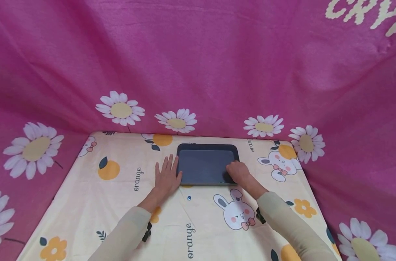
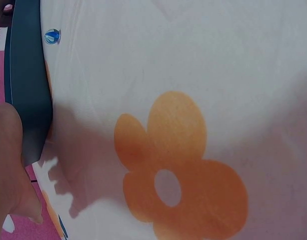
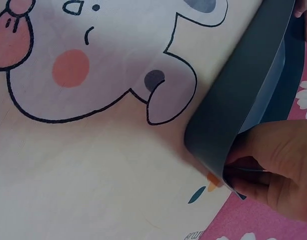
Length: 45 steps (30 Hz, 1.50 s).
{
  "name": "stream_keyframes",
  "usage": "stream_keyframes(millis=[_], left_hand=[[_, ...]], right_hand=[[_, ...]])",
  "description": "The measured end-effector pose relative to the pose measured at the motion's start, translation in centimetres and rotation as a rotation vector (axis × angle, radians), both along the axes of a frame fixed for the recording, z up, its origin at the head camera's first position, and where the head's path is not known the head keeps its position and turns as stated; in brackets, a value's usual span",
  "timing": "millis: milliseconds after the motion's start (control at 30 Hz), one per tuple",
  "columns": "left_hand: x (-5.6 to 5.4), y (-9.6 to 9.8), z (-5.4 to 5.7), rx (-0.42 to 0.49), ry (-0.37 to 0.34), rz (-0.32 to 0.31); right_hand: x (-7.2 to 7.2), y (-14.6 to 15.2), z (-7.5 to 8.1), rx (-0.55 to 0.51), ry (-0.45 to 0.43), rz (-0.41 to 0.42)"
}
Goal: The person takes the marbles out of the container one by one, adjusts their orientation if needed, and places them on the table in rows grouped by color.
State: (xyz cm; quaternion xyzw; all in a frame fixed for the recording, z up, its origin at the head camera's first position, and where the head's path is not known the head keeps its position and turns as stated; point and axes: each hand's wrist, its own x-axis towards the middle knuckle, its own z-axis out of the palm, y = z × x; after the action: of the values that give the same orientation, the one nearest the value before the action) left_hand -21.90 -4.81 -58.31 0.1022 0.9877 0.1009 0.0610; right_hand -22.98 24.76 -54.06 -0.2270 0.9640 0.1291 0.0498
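Observation:
A dark grey rectangular baking tray [image 1: 202,166] lies on the patterned cloth. My left hand [image 1: 166,177] is at its left side, fingers straight and spread, the thumb against the tray's edge. At the right front corner, my right hand [image 1: 238,172] pinches the tray's rim; in the right wrist view, the thumb and fingers [image 3: 253,190] are on either side of the wall. A small glass marble with blue swirls [image 1: 189,198] sits on the cloth in front of the tray, also visible in the left wrist view. Near my right hand, a small greenish spot inside the tray is too small to identify.
The cream cloth [image 1: 119,214] covers the table and bears printed oranges, rabbits and flowers. Pink fabric with printed daisies [image 1: 217,72] hangs behind the table and along both sides.

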Motion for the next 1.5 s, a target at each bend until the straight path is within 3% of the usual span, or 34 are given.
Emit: stream_keyframes(millis=[433,600,767,1033,1333,1500], left_hand=[[0.1,0.1,0.2,0.033,0.049,-0.006],[0.1,0.1,0.2,0.010,0.032,-0.003],[0.1,0.1,0.2,-0.008,0.043,-0.006],[0.0,0.1,0.2,-0.042,0.050,-0.010],[0.0,0.1,0.2,-0.051,0.040,-0.003],[0.1,0.1,0.2,-0.052,0.048,-0.005]], right_hand=[[-0.5,0.5,-0.3,0.088,0.027,0.026],[-0.5,0.8,-0.3,0.048,0.040,0.058],[-0.4,1.1,0.0,-0.017,0.109,0.096],[0.3,0.9,0.5,-0.267,0.259,0.108],[3.3,-1.7,1.1,-0.835,0.043,-0.080],[5.3,-3.4,0.4,-1.021,0.001,-0.044]])
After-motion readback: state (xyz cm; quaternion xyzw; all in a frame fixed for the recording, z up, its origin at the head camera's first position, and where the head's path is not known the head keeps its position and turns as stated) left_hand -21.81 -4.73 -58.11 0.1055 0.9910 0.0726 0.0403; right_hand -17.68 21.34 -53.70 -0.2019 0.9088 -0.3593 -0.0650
